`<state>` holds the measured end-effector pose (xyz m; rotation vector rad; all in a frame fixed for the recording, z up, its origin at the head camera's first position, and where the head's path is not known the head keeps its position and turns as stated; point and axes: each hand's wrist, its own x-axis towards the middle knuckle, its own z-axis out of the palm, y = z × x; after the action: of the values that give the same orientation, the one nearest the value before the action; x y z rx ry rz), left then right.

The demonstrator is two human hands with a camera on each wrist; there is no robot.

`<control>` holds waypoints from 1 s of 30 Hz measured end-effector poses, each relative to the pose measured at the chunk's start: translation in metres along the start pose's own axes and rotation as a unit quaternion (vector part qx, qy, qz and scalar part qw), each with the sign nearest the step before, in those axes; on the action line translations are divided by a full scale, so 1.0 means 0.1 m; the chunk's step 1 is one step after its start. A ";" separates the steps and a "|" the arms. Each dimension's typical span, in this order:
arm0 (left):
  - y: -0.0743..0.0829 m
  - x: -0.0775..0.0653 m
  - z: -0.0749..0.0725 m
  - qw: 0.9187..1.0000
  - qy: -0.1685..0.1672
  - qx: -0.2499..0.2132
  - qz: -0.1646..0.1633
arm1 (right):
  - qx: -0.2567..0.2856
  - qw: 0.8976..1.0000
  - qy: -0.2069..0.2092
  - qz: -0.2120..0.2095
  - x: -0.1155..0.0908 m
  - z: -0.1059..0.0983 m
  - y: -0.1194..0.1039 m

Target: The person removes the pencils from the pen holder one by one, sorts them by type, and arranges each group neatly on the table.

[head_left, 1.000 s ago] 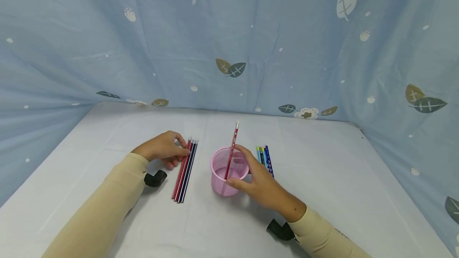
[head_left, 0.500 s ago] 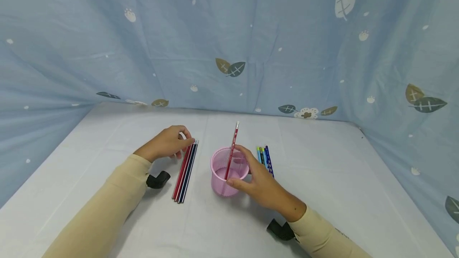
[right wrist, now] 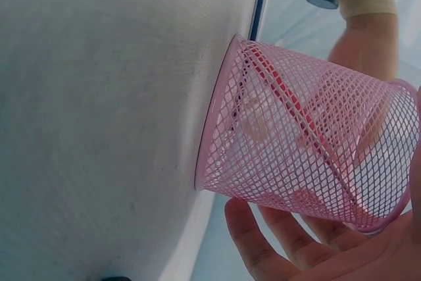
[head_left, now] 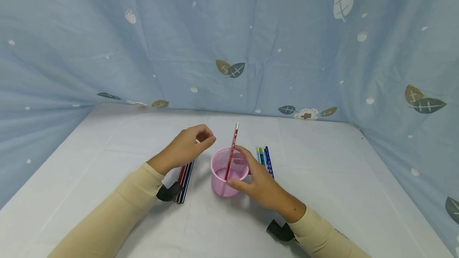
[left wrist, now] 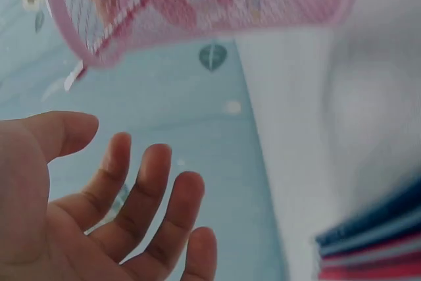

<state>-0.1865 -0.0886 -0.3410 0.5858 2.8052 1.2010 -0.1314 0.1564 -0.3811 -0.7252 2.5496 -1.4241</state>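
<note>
My right hand (head_left: 258, 182) grips the pink mesh pencil cup (right wrist: 289, 136) from its right side, thumb at the near rim. The cup stands upright on the white tabletop. A red patterned pencil (head_left: 232, 150) leans inside it, its tip end down and silver end above the rim. Left of the cup, my left hand (head_left: 184, 146) hovers with loosely bent fingers; the left wrist view shows nothing between these fingers (left wrist: 154, 169). Beneath that hand lie several red and dark blue pencils (head_left: 185, 182), side by side, their far ends partly hidden by it.
Several blue, light blue and black pencils (head_left: 265, 160) lie to the right of the cup, partly behind my right hand. A blue leaf-print cloth (head_left: 287, 51) hangs behind the white table (head_left: 340, 178).
My left hand has slid along the red and dark blue pencils to their far ends, then moved right, off them, towards the cup. The right hand and cup stay put.
</note>
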 end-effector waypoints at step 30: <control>0.23 -0.03 0.35 0.996 -0.028 -0.082 -0.013 | -0.007 1.000 -0.005 -0.007 0.01 -0.01 -0.02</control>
<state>-0.1699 -0.0512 -0.3494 0.5591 2.6285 1.3702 -0.1322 0.1554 -0.3791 -0.7518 2.5546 -1.4033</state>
